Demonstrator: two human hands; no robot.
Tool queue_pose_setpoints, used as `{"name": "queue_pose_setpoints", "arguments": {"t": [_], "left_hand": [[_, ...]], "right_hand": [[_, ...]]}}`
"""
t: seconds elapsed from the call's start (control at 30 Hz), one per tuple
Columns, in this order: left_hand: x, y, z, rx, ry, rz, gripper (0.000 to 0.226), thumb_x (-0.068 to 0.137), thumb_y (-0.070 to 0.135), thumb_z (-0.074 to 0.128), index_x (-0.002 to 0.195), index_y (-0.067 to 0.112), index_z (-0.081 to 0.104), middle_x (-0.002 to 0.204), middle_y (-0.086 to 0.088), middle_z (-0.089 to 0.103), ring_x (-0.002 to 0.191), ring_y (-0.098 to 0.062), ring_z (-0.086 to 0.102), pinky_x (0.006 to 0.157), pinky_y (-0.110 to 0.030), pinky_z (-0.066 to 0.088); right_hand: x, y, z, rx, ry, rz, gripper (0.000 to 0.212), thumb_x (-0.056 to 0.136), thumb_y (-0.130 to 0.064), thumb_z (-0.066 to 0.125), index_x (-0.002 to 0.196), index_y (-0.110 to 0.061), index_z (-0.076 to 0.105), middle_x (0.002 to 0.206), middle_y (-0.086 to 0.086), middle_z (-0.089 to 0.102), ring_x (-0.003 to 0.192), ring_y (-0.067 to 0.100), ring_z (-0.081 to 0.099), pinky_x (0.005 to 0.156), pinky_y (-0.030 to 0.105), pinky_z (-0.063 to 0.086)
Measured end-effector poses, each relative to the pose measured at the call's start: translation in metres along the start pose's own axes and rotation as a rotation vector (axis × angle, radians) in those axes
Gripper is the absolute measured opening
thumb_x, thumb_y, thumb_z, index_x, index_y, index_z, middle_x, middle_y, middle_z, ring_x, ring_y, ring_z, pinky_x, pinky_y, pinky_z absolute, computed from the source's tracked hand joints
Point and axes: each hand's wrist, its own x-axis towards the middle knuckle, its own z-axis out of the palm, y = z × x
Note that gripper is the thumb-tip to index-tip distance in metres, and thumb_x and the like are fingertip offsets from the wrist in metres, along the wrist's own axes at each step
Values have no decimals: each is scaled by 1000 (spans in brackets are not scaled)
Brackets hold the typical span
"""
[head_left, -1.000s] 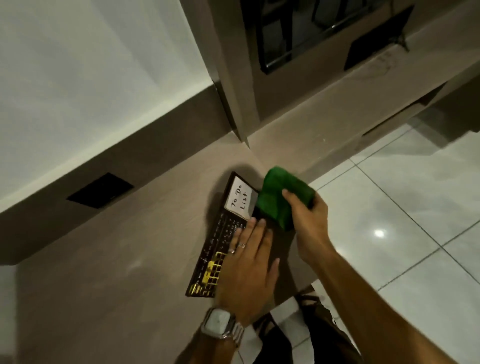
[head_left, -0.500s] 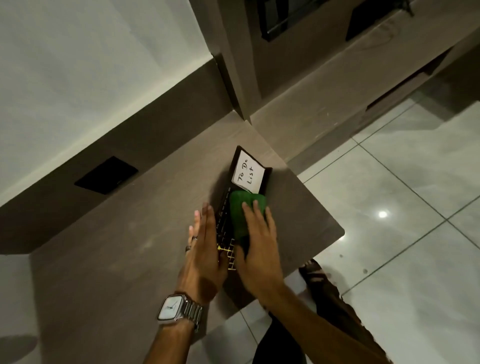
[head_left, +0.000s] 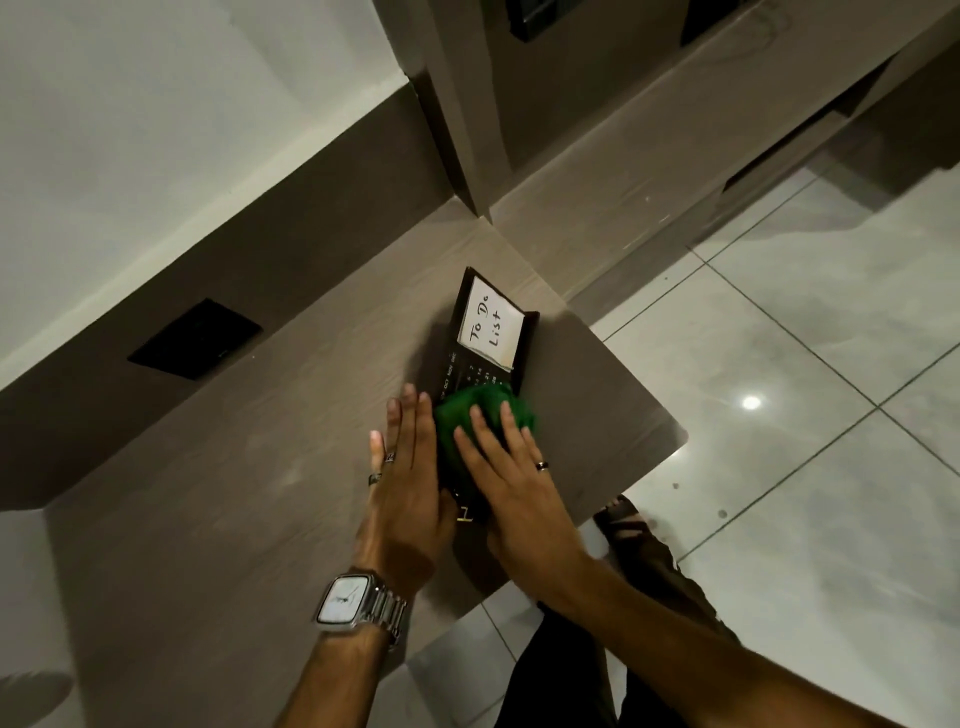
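A black calendar board (head_left: 467, 371) with gold lettering lies flat on the brown wooden desk (head_left: 218, 499). A white "To Do List" note (head_left: 491, 327) is fixed to its far end. A bunched green cloth (head_left: 480, 410) lies on the board's middle. My right hand (head_left: 511, 483) presses on the cloth with flat, spread fingers. My left hand (head_left: 405, 478), with rings and a silver watch at the wrist, rests flat along the board's left edge, fingers straight. The board's near half is hidden under both hands.
The desk's rounded corner (head_left: 675, 441) ends just right of the board, above a glossy tiled floor (head_left: 810, 415). A black wall socket (head_left: 195, 338) sits in the back panel at left. A cabinet column (head_left: 467, 104) rises behind. My sandalled foot (head_left: 623, 525) shows below the desk edge.
My right hand brought the green cloth from the board's far right corner onto its middle and flattened on it. My left hand slid off the board's face to its left edge.
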Motion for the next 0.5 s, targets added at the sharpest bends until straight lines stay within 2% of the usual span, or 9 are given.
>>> {"name": "queue_pose_setpoints", "arguments": {"t": [0.1, 0.17, 0.23, 0.3, 0.4, 0.5], "left_hand": [[-1, 2, -2, -15, -3, 20, 108, 86, 8, 56, 146, 36, -29, 164, 2, -19, 149, -10, -24, 118, -43, -16], [-2, 4, -3, -11, -2, 16, 107, 85, 4, 56, 149, 32, -26, 164, 0, -18, 149, -12, -24, 119, -44, -15], [-2, 7, -4, -20, 2, 0, 106, 85, 0, 55, 151, 29, -23, 165, -1, -18, 149, -15, -23, 119, -43, -16], [-2, 8, -4, -29, 3, -8, 105, 85, -2, 55, 152, 27, -20, 165, 0, -18, 150, -16, -22, 118, -42, -17], [-3, 8, -3, -40, 12, -2, 106, 86, -2, 56, 151, 31, -21, 165, 3, -18, 149, -12, -23, 117, -36, -19], [-2, 10, -3, -38, 20, -14, 107, 83, -6, 59, 153, 29, -15, 165, 3, -13, 151, -13, -18, 118, -35, -16]], "right_hand": [[22, 10, -12, -101, 34, -43, 93, 75, 2, 70, 152, -16, 21, 162, 7, 12, 146, 33, -5, 115, 55, 4], [31, 23, -21, -179, 35, 67, 89, 82, 3, 61, 154, -20, 14, 163, 3, 3, 146, 29, -15, 118, 50, -2], [22, 29, -22, -171, 14, 148, 85, 86, -2, 59, 154, -23, 13, 164, 1, 3, 146, 27, -20, 118, 49, -5], [2, 24, -14, -122, -21, 113, 84, 83, -2, 62, 153, -24, 21, 163, 0, 10, 145, 25, -18, 117, 53, 0], [-5, 8, -11, 19, -32, 0, 76, 79, -2, 60, 148, -20, 35, 161, 1, 21, 146, 27, -6, 111, 60, 14], [29, 12, -25, -80, 68, -2, 78, 79, 3, 58, 150, -17, 32, 161, 4, 21, 146, 29, -5, 113, 58, 13]]}}
